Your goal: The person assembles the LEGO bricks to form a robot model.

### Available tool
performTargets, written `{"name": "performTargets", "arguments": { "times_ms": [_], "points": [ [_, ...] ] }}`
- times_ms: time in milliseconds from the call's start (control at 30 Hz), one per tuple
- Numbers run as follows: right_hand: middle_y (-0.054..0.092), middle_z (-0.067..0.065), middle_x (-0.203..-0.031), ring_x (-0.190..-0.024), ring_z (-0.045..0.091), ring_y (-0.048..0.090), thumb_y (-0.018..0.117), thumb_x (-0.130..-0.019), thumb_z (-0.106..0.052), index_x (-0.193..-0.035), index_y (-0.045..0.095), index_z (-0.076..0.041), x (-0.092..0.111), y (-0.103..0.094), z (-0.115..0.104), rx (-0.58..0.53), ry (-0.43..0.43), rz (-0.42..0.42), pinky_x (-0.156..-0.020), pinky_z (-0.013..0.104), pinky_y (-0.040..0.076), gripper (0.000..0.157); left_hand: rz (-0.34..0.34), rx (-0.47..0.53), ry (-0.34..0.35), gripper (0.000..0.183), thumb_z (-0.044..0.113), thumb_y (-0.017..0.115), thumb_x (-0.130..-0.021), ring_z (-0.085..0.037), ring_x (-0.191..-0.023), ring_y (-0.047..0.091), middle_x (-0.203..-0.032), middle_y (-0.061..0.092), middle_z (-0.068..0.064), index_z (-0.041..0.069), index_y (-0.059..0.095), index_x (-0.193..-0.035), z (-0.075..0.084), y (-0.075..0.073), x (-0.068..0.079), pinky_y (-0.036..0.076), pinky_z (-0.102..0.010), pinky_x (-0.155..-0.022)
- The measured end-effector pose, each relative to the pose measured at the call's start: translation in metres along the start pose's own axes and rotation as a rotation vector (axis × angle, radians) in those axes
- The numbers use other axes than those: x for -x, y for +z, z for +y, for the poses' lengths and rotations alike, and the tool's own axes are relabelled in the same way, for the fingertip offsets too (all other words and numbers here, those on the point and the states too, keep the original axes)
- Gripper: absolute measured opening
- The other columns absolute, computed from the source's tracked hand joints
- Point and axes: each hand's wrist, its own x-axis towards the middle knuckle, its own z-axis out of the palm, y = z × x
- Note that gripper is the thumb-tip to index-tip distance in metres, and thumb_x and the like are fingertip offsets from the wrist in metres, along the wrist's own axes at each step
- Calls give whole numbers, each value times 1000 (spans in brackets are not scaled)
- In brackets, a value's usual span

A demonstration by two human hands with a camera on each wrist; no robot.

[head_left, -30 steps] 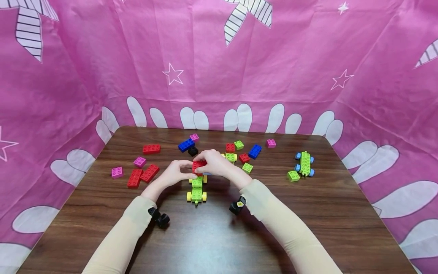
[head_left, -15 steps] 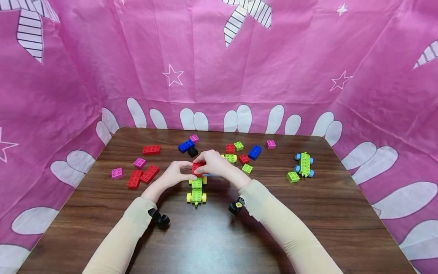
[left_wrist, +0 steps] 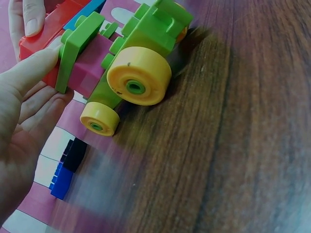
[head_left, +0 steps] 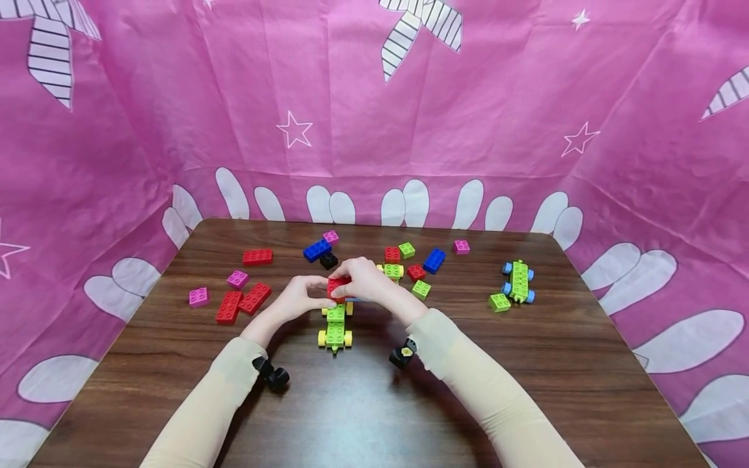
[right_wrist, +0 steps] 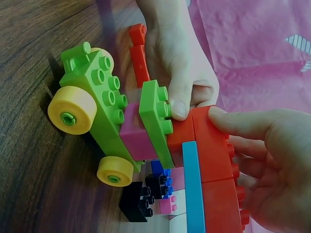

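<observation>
Car (head_left: pixel 335 331): green on yellow wheels, at 6 o'clock from my fingertips, apparently standing on the table (head_left: pixel 328 422), its long axis running 12 to 6.
Layers, bottom up: on the car a pink brick (right_wrist: pixel 135 128), then a green slab (right_wrist: pixel 154 116), the lower red brick (right_wrist: pixel 181 133) and the upper red brick (right_wrist: pixel 212 131).
Left hand (head_left: pixel 298 298): in from 9 o'clock, thumb and fingers pinching the lower red brick beside the green slab.
Right hand (head_left: pixel 371 283): in from 3 o'clock, grasping the upper red brick, thumb on its side, other fingers by its studs.
Nearer hand: neither; both touched the red pair between them.
Blue strip (right_wrist: pixel 194 189): beneath the upper red brick, pointing toward 3 o'clock under my right hand, across the car's long axis; that crossing, I judged, mattered most.
Farther car (head_left: pixel 391 272): at 2 o'clock, just past my right hand; whether the blue strip reached it, I could not tell.
</observation>
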Motion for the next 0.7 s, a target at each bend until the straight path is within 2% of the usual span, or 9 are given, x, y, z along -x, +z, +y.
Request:
{"name": "performTargets", "arguments": {
  "times_ms": [100,167,700],
  "points": [
    [70,3,-103,-93,17,60,76,-84,-24,-113,73,-11,1,0,0,-9,1,5,-82,29,53,31,3,17,8,42,12,75,-84,-34,-115,59,-119,66,-18,-2,63,-121,-10,2,-3,44,-53,-101],
    [70,3,-102,-94,18,61,76,-84,-24,-112,73,-12,1,1,1,-16,1,8,-82,29,53,31,5,27,20,42,15,76,-83,-33,-114,60,-118,67,-17,0,64,-121,-12,1,-3,45,-52,-101],
    [71,3,-104,-92,16,60,77,-83,-25,-113,73,-12,0,1,3,-29,8,10,-80,28,53,33,10,26,33,42,20,77,-82,-31,-113,61,-116,68,-14,2,66,-118,-14,1,-3,45,-52,-100]
  ]
}}
